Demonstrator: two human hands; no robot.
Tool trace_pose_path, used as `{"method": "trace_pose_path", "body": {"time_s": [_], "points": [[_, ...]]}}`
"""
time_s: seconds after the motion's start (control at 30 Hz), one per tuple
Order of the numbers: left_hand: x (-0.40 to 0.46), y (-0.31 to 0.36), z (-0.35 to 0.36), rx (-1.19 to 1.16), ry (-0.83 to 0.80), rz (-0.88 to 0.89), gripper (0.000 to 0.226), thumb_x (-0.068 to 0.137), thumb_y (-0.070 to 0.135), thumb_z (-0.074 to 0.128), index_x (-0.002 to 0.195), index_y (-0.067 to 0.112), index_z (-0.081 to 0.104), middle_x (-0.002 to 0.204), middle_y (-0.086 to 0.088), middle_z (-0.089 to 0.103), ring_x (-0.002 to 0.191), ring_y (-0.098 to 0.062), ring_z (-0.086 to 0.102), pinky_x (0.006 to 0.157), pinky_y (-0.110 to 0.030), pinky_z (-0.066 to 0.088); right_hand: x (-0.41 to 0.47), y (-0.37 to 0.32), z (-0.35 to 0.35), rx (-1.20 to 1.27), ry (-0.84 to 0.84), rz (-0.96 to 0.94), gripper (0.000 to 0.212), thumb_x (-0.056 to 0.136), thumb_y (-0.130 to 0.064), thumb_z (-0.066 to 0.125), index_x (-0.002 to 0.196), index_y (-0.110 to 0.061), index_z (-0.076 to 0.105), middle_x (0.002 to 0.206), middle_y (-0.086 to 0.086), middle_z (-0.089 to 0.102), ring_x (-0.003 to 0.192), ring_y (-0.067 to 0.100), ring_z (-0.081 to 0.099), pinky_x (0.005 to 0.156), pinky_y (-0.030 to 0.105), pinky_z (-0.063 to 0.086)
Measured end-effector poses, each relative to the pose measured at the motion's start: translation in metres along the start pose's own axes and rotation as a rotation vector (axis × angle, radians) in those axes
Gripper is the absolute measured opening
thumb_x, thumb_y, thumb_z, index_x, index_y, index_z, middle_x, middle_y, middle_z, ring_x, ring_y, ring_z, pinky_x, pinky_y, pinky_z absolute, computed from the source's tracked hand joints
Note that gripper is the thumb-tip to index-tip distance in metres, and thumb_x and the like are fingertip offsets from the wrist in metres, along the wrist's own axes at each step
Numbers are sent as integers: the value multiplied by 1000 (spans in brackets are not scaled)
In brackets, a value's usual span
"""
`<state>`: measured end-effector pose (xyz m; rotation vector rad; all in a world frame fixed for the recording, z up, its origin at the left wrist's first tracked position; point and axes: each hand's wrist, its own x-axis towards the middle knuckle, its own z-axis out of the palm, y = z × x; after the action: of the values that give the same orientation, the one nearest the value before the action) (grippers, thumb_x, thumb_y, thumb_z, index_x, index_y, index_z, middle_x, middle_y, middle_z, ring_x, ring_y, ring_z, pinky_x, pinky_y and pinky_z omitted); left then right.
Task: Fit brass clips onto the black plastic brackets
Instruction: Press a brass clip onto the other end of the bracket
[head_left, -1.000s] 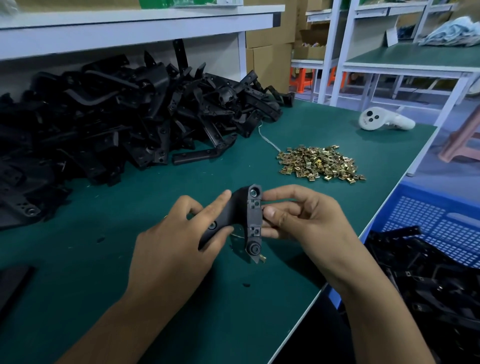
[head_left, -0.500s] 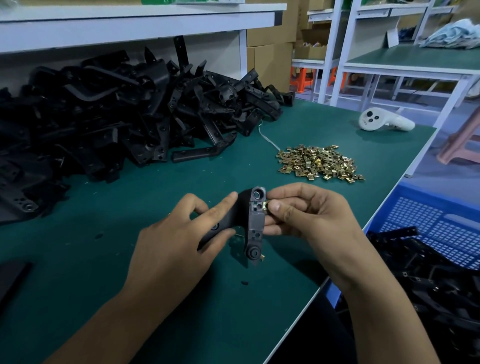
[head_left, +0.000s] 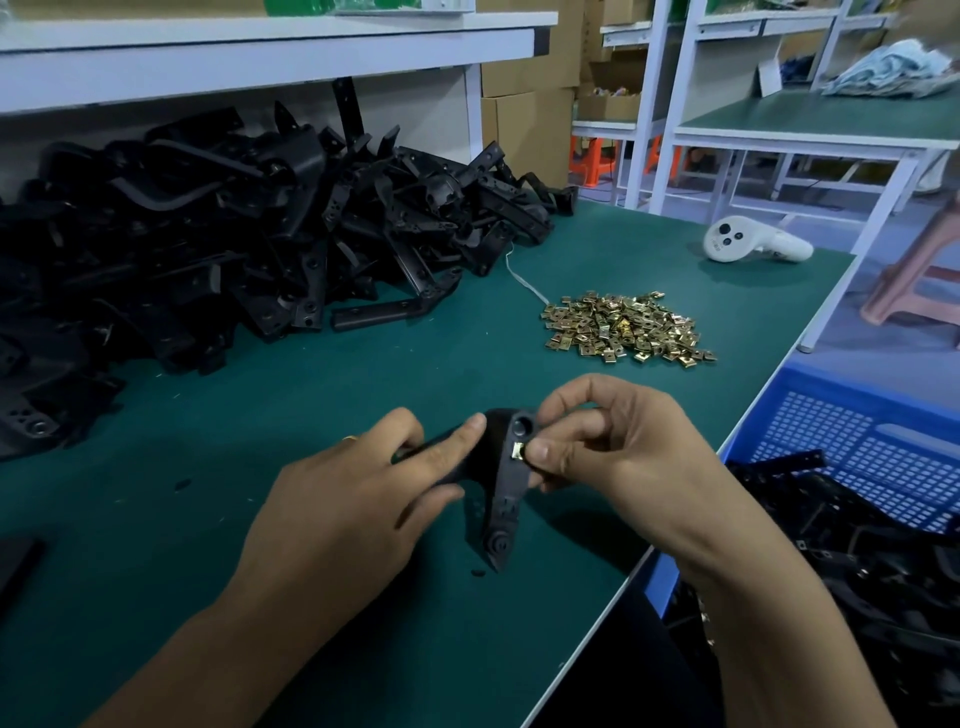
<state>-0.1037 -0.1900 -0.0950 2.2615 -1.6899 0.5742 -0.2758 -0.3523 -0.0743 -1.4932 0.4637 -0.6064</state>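
Note:
A black plastic bracket (head_left: 503, 506) stands tilted just above the green table, between both hands. My left hand (head_left: 358, 514) grips its curved arm from the left, index finger along the top. My right hand (head_left: 618, 457) pinches a brass clip (head_left: 517, 450) against the bracket's upper slot, thumb pressing on it. A loose heap of brass clips (head_left: 626, 327) lies further back on the table. A large pile of black brackets (head_left: 234, 234) fills the left and back of the table.
A white handheld controller (head_left: 753, 244) lies at the far right of the table. A blue crate (head_left: 852, 452) with black brackets in it stands beyond the table's right edge. A white shelf (head_left: 260, 57) overhangs the pile. A dark flat piece (head_left: 15, 566) lies at the left edge.
My right hand has brought the brass clip up onto the bracket's upper slot and my thumb now presses it. The bracket has tilted slightly; my left hand keeps its hold.

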Motion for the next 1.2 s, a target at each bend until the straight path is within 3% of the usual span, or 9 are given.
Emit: {"method": "trace_pose_path", "body": {"time_s": [0.2, 0.33, 0.47, 0.6, 0.7, 0.8, 0.93, 1.0, 1.2], "points": [[-1, 9, 1, 42, 25, -67, 48, 100, 52, 50, 148, 47, 47, 93, 13, 42, 56, -9, 40, 39, -29, 38, 4, 2, 8, -173, 90, -43, 17, 92, -12, 76, 104, -14, 64, 79, 2, 79, 75, 25, 76, 81, 44, 62], [0, 15, 4, 27, 34, -114, 53, 93, 48, 64, 145, 42, 55, 91, 10, 43, 54, -13, 42, 39, -25, 28, 13, 16, 6, -242, 141, -101, 5, 96, -28, 73, 98, -25, 70, 83, -6, 76, 80, 11, 71, 83, 33, 56], [0, 12, 2, -28, 38, -155, 56, 91, 49, 66, 145, 40, 55, 92, 12, 46, 54, -11, 45, 36, -28, 37, 35, 30, -15, -880, 473, -176, 22, 102, -31, 58, 118, -20, 69, 119, -4, 63, 116, 20, 53, 98, 32, 43], [0, 11, 0, -77, 11, -194, 55, 92, 52, 62, 146, 42, 53, 91, 13, 45, 52, -8, 44, 37, -29, 42, 43, 33, -20, -1203, 408, -48, 48, 103, -24, 44, 151, -19, 41, 154, -1, 42, 134, 29, 32, 107, 44, 28], [-1, 8, 1, -103, -10, -217, 56, 94, 55, 56, 148, 44, 50, 91, 14, 45, 51, -7, 43, 39, -29, 45, 42, 37, -13, -1332, 411, -44, 39, 102, -22, 42, 140, -19, 52, 136, 1, 54, 121, 28, 44, 98, 44, 33], [-1, 4, 3, -151, -7, -247, 57, 95, 57, 56, 150, 47, 46, 91, 14, 45, 55, -8, 47, 43, -30, 47, 37, 35, -13, -1181, 492, -130, 35, 94, -7, 54, 128, -12, 63, 120, 7, 58, 113, 30, 48, 92, 42, 41], [-1, 4, 2, -188, 7, -237, 55, 94, 56, 56, 148, 45, 50, 91, 13, 46, 55, -10, 48, 42, -32, 47, 38, 32, -15, -1223, 417, -18, 48, 101, -21, 46, 149, -17, 45, 162, 4, 36, 148, 28, 28, 115, 46, 28], [-2, 4, 2, -216, 9, -240, 55, 94, 56, 57, 147, 45, 51, 91, 14, 46, 58, -10, 49, 43, -31, 47, 39, 31, -13, -1269, 365, 19, 48, 105, -27, 36, 152, -19, 42, 167, 0, 30, 152, 23, 25, 121, 44, 21], [-2, 1, 2, -257, -19, -224, 58, 94, 62, 48, 150, 48, 46, 92, 15, 46, 64, -9, 49, 47, -21, 39, 32, 31, -12, -1186, 418, -135, 25, 102, -15, 50, 120, -15, 67, 119, -2, 60, 108, 24, 49, 89, 37, 43]]}}
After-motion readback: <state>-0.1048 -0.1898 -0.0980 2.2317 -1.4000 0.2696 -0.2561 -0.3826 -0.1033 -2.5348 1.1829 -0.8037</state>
